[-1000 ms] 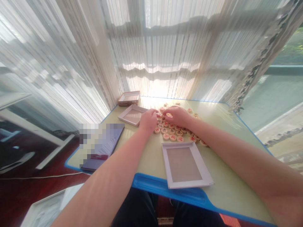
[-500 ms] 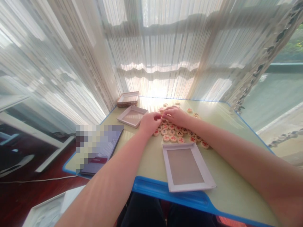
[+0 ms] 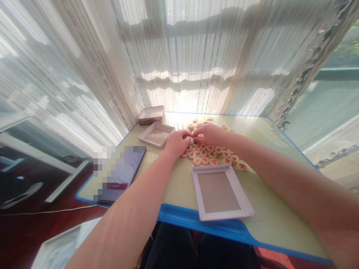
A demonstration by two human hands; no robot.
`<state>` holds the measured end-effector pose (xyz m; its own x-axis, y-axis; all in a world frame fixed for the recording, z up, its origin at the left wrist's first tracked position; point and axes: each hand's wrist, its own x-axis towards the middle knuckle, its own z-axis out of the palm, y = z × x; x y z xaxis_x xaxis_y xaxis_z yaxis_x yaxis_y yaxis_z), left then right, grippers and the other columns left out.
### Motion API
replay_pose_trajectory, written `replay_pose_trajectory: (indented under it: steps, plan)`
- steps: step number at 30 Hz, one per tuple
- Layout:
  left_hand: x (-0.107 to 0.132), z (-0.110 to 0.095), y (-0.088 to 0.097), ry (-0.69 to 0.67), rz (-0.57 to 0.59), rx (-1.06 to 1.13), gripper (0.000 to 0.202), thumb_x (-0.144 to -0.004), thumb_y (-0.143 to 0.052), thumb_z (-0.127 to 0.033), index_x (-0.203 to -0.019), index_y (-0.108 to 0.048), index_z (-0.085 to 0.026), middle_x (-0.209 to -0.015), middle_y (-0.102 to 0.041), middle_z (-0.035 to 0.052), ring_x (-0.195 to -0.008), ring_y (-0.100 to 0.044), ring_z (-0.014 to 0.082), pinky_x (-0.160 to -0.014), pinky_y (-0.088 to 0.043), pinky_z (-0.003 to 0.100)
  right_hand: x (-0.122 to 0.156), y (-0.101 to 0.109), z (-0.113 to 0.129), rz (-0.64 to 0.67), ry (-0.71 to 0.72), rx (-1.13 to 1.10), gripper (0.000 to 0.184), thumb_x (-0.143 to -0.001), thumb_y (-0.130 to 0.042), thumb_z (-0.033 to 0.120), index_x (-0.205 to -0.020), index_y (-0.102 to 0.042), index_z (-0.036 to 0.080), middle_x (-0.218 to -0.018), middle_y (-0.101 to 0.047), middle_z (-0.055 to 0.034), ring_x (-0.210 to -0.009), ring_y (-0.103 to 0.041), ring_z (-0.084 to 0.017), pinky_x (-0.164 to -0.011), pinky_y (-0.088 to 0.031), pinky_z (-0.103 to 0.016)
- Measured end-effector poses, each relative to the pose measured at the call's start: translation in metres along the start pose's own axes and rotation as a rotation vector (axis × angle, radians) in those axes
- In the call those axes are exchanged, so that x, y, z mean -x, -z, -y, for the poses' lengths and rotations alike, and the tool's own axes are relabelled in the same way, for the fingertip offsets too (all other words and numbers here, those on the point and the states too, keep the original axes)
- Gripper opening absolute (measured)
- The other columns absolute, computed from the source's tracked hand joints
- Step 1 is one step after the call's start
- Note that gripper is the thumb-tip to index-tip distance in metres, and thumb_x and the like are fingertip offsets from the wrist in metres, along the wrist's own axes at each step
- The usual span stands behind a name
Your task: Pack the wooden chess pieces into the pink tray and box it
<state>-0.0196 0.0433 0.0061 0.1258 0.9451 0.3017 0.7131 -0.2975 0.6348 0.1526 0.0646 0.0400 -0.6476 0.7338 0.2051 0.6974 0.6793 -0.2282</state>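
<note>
Round, pale Chinese chess pieces (image 3: 212, 154) with red or black characters lie spread over the middle of the table, mostly face up. My left hand (image 3: 178, 142) is at the left side of the pieces, its thumb and fingers curled together. From the right, my right hand (image 3: 206, 133) reaches over the pieces with bent fingers. The fingertips of both hands nearly meet above the group; whatever lies between them is too small and hidden to make out. A shallow, open white box (image 3: 218, 190) sits just in front of the nearest row.
Another shallow box (image 3: 156, 135) lies left of my left hand, with stacked box parts (image 3: 150, 114) behind it. A dark tablet-like device (image 3: 123, 183), partly pixelated, rests on the table's left side. The table (image 3: 272, 149) has a blue edge; sheer curtains hang beyond it.
The view has tilted slightly, so the table appears a little higher. Both hands stay together over the pieces, fingers shifting slightly. The boxes stay in place on the table.
</note>
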Motion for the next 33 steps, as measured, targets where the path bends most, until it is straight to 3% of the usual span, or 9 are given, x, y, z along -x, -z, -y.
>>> replay_pose_trajectory:
  steps: [4, 9, 15, 21, 33]
  plan:
    - [0.0, -0.001, 0.0, 0.027, -0.034, 0.033, 0.024, -0.075, -0.051, -0.023, -0.091, -0.069, -0.02, -0.088, -0.072, 0.0012, -0.084, -0.064, 0.0172, -0.076, -0.049, 0.028, -0.001, -0.006, -0.002, -0.113, -0.134, -0.127, 0.022, -0.081, -0.056, 0.035, -0.094, -0.071, 0.025, -0.085, -0.07, -0.001, -0.086, -0.057, -0.019, -0.074, -0.043, -0.032]
    - [0.001, -0.001, -0.001, 0.023, -0.007, 0.013, 0.025, -0.074, -0.051, -0.022, -0.091, -0.07, -0.022, -0.088, -0.072, 0.0004, -0.086, -0.063, 0.0174, -0.078, -0.048, 0.028, -0.002, -0.014, -0.007, -0.149, -0.086, -0.053, 0.016, -0.079, -0.061, 0.033, -0.081, -0.073, 0.022, -0.09, -0.069, -0.0041, -0.098, -0.052, -0.024, -0.087, -0.039, -0.038]
    - [0.002, -0.002, -0.001, 0.037, -0.038, 0.0, 0.024, -0.074, -0.05, -0.022, -0.088, -0.07, -0.023, -0.085, -0.071, -0.0004, -0.08, -0.063, 0.0161, -0.075, -0.048, 0.027, -0.004, -0.016, -0.03, -0.307, -0.192, 0.041, 0.025, -0.08, -0.055, 0.033, -0.094, -0.073, 0.021, -0.099, -0.069, -0.0064, -0.095, -0.057, -0.023, -0.091, -0.04, -0.038]
    - [0.002, -0.001, -0.002, 0.058, -0.033, 0.011, 0.024, -0.075, -0.049, -0.023, -0.086, -0.07, -0.022, -0.082, -0.071, 0.0, -0.078, -0.063, 0.016, -0.072, -0.047, 0.027, -0.004, -0.011, -0.043, -0.163, -0.297, 0.08, 0.027, -0.076, -0.056, 0.033, -0.092, -0.074, 0.021, -0.104, -0.068, -0.007, -0.093, -0.06, -0.022, -0.089, -0.044, -0.035]
    - [0.003, -0.004, 0.0, 0.066, -0.05, -0.002, 0.024, -0.075, -0.049, -0.023, -0.087, -0.07, -0.021, -0.081, -0.07, 0.0013, -0.077, -0.062, 0.0165, -0.074, -0.047, 0.027, -0.001, 0.002, -0.033, -0.201, -0.287, -0.094, 0.02, -0.074, -0.062, 0.031, -0.087, -0.074, 0.02, -0.086, -0.072, -0.0014, -0.081, -0.063, -0.017, -0.076, -0.047, -0.029]
